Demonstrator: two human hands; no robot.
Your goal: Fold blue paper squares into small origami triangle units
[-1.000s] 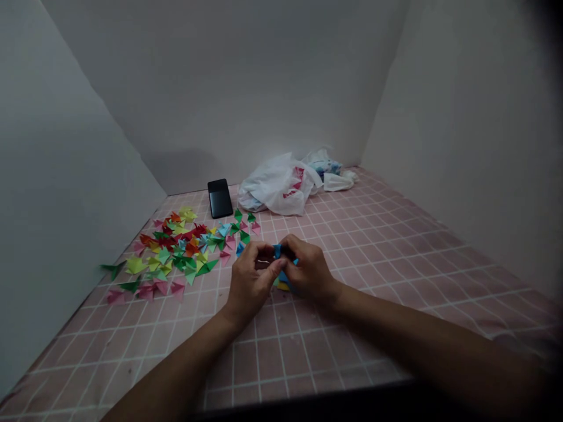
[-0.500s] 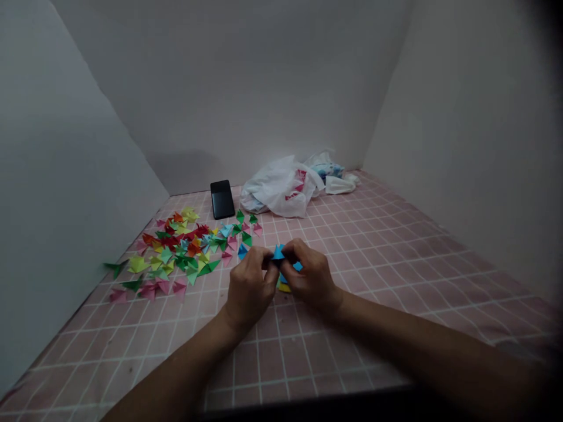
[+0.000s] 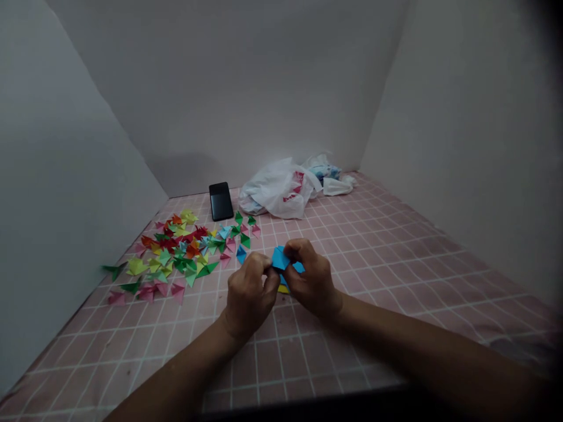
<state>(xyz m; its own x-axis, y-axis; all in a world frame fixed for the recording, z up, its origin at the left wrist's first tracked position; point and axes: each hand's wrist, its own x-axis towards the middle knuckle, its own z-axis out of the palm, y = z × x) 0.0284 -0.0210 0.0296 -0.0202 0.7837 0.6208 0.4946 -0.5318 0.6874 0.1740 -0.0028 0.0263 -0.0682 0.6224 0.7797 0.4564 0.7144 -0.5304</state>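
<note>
A small folded piece of blue paper (image 3: 280,258) is held up between both hands over the table. My left hand (image 3: 251,291) pinches its left edge between thumb and forefinger. On the other side my right hand (image 3: 311,278) is closed on its right edge. Under the right hand, more blue paper (image 3: 299,267) and some yellow paper (image 3: 283,289) lie on the cloth, mostly hidden by the fingers. Just left of my hands sits a small blue folded paper piece (image 3: 241,254).
Several colourful folded paper pieces (image 3: 180,264) are spread over the left of the pink checked tablecloth (image 3: 387,269). Behind them lies a black phone (image 3: 220,201). A crumpled white plastic bag (image 3: 272,187) and a smaller packet (image 3: 325,170) rest by the back wall.
The blue paper in my hands has turned from a pointed, folded-up look to a flatter face toward me. My left hand has dropped slightly.
</note>
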